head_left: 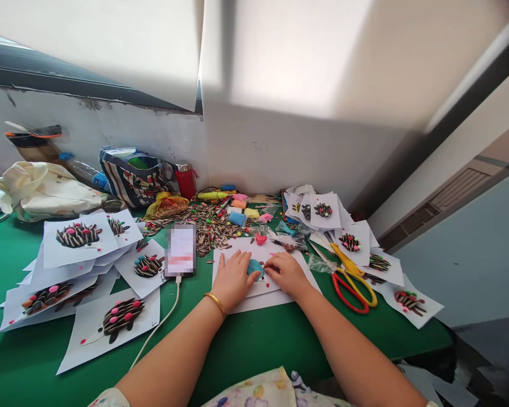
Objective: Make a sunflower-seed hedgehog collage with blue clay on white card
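A flattened blue clay shape (255, 268) lies on a white sheet of paper (275, 299) in front of me. A small black dot and a red dot sit just below it on the paper. My left hand (236, 277) rests on the sheet with fingers stretched out, its thumb at the edge of the blue clay. At the clay's right side, my right hand (285, 273) has thumb and fingers pinched together. Whatever is between those fingertips is too small to make out. Behind the paper spreads a heap of striped sunflower seeds (212, 226).
Seed-and-clay hedgehog cards (80, 240) are stacked left, with more cards (379, 263) at right. Red and yellow scissors (356, 291) lie right of the paper. A phone (180, 249) with a cable is left. Clay lumps (237, 219), bags (136, 175) and a red flask (185, 181) stand behind.
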`<control>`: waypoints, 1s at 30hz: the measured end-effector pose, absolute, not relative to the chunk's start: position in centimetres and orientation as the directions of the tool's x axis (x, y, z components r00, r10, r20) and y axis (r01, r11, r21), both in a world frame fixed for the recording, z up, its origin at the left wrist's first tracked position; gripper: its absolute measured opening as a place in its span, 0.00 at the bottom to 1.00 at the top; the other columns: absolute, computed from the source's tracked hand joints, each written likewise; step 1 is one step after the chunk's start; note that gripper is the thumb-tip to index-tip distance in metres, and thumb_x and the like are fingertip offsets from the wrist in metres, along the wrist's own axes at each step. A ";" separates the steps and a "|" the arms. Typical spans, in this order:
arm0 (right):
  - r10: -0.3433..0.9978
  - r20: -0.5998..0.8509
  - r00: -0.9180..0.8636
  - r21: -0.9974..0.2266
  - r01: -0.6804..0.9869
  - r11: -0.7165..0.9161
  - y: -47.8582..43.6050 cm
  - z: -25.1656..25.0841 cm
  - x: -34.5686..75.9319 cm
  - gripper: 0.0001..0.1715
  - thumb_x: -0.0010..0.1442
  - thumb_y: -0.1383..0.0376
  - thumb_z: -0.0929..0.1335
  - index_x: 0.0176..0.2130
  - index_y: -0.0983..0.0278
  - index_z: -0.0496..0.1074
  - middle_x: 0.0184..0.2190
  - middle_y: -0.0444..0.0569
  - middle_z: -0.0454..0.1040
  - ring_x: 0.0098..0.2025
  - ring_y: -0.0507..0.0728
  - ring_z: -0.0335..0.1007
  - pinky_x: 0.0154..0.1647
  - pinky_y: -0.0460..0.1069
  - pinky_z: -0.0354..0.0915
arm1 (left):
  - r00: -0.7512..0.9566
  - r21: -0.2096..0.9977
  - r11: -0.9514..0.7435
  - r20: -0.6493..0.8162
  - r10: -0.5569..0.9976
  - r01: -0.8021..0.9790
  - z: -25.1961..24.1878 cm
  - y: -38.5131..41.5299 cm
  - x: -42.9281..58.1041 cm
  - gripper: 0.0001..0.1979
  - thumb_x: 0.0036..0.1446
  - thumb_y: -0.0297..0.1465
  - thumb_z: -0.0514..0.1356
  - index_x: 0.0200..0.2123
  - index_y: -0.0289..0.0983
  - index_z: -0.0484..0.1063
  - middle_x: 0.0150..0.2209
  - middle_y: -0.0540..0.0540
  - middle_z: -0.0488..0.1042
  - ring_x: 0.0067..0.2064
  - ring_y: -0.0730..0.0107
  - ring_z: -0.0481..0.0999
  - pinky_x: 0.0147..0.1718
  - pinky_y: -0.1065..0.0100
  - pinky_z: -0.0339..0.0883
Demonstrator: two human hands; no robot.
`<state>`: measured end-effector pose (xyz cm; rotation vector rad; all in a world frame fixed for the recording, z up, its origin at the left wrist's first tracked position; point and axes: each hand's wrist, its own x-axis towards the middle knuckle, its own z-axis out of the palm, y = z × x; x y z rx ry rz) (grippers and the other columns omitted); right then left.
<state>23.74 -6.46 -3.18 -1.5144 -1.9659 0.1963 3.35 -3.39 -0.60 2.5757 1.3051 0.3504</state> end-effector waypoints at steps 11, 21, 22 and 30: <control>0.914 0.367 -0.173 -0.437 0.835 0.334 -6.9 -2.8 23.7 0.09 0.58 0.70 0.70 0.38 0.59 0.79 0.36 0.48 0.76 0.42 0.57 0.69 0.47 0.52 0.64 | 0.583 0.293 -0.586 0.108 0.806 0.756 -0.8 -3.3 3.4 0.28 0.65 0.45 0.49 0.64 0.38 0.57 0.64 0.39 0.63 0.68 0.54 0.55 0.65 0.38 0.40; 0.882 0.417 -0.218 -0.390 0.834 0.391 -7.5 -2.6 24.0 0.15 0.61 0.70 0.67 0.44 0.58 0.79 0.38 0.48 0.78 0.40 0.57 0.70 0.44 0.52 0.65 | 0.584 0.311 -0.584 0.105 0.805 0.750 -0.7 -3.4 3.3 0.27 0.65 0.44 0.49 0.63 0.38 0.58 0.64 0.39 0.63 0.68 0.54 0.55 0.65 0.37 0.40; 0.880 0.415 -0.229 -0.387 0.831 0.399 -7.5 -2.6 24.0 0.15 0.61 0.70 0.67 0.44 0.57 0.79 0.38 0.48 0.77 0.40 0.57 0.70 0.44 0.52 0.66 | 0.584 0.313 -0.584 0.106 0.805 0.749 -0.7 -3.4 3.3 0.27 0.65 0.44 0.49 0.63 0.38 0.58 0.64 0.39 0.63 0.68 0.54 0.54 0.65 0.37 0.40; 0.882 0.396 -0.257 -0.377 0.830 0.412 -7.3 -2.9 24.2 0.15 0.60 0.70 0.68 0.43 0.57 0.80 0.38 0.49 0.76 0.41 0.57 0.70 0.45 0.52 0.67 | 0.585 0.297 -0.587 0.107 0.804 0.753 -0.7 -3.4 3.3 0.28 0.65 0.45 0.49 0.64 0.39 0.57 0.64 0.39 0.63 0.68 0.54 0.55 0.64 0.38 0.41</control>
